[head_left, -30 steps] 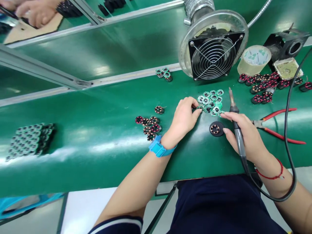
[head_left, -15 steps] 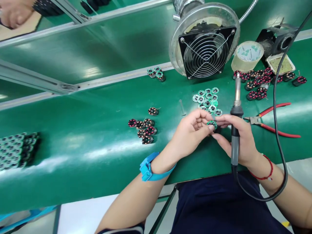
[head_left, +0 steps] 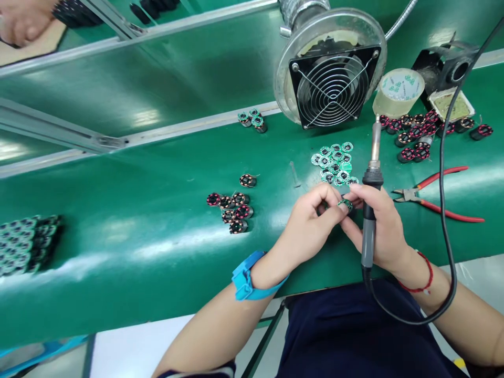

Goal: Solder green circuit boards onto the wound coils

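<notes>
My left hand (head_left: 311, 220) is closed, thumb and fingers pinching a small round green circuit board (head_left: 345, 205). A dark part sits under the board, mostly hidden by my fingers. My right hand (head_left: 384, 226) holds a soldering iron (head_left: 369, 226) across its palm side, with the metal tip pointing up and away from the board. The right thumb and fingertips also reach the edge of the board piece. Just beyond my fingers lies a cluster of loose round circuit boards (head_left: 334, 163).
A fume extractor fan (head_left: 334, 94) stands behind the boards. At right are a tape roll (head_left: 397, 94), several wound motor coils (head_left: 417, 131) and red-handled cutters (head_left: 413, 195). More coils (head_left: 236, 199) stand at left; stacked boards (head_left: 23, 244) lie far left. The iron's cord (head_left: 443, 184) loops at right.
Both hands have shifted slightly, the right one leftward with the soldering iron. The board has turned and sits a little lower and further right between my fingers.
</notes>
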Demonstrator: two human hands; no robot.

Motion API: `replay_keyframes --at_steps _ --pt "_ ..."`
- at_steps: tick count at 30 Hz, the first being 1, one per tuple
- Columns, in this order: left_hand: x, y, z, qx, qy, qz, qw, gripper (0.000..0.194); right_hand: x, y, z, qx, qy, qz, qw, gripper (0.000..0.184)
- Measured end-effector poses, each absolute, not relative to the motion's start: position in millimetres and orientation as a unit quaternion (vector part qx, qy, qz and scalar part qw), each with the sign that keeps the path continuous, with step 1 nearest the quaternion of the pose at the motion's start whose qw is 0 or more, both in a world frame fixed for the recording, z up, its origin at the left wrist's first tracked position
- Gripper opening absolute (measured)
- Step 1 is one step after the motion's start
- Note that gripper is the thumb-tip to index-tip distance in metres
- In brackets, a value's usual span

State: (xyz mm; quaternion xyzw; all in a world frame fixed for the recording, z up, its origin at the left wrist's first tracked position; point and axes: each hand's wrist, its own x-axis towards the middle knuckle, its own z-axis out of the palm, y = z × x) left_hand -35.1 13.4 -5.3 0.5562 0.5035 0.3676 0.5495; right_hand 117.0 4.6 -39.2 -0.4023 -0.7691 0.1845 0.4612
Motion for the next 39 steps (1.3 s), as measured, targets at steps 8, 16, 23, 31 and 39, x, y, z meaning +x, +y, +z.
replay_keyframes --at_steps 8,16,23,31,39 --pt "-57 23 -21 0.807 0.437 0.184 0.353 0.038 146 10 -46 -0.469 -0.709 0.269 0.452 0.055" --pt "-51 24 -42 0.816 0.404 0.226 0.347 0.022 144 6 -48 -0.400 -0.760 0.330 0.392 0.055" --pt "-45 12 -53 0.797 0.448 0.255 0.314 0.025 138 7 -48 -0.381 -0.788 0.343 0.340 0.051" --pt "-59 19 -44 0.755 0.436 0.279 0.403 0.025 132 4 -47 -0.442 -0.817 0.240 0.281 0.042" --pt "-63 26 -41 0.755 0.411 0.289 0.421 0.013 135 7 -45 -0.439 -0.815 0.268 0.265 0.046"
